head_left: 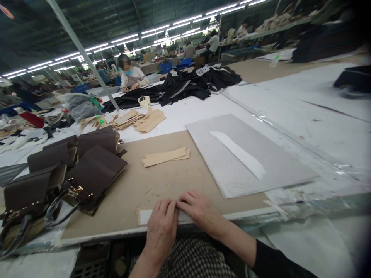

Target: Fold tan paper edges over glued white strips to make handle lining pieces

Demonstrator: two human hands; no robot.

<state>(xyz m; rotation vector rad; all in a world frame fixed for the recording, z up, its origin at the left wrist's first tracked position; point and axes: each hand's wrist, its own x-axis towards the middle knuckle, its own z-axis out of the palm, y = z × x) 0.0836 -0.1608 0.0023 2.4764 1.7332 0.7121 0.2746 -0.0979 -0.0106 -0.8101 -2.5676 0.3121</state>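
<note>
Near the front edge of the board, my left hand (162, 221) lies over a narrow white strip (145, 217) with a tan edge showing at its left end. Curled and pressed together, its fingers grip the strip. My right hand (198, 210) meets it from the right, fingers bent and closed on the same strip; the two sets of fingertips nearly touch. Both palms hide most of the strip. Beyond my hands lies a small stack of tan strips (165, 156). To the right, a long white strip (237, 152) rests slantwise on a grey sheet (203, 143).
Several dark brown handbags (98, 173) crowd the left of the tan board (174, 181). Behind are tan cut pieces (150, 120), a cream cup (144, 101) and heaped black fabric (185, 87). A person (131, 75) works across the table beside a slanted metal pole (87, 58).
</note>
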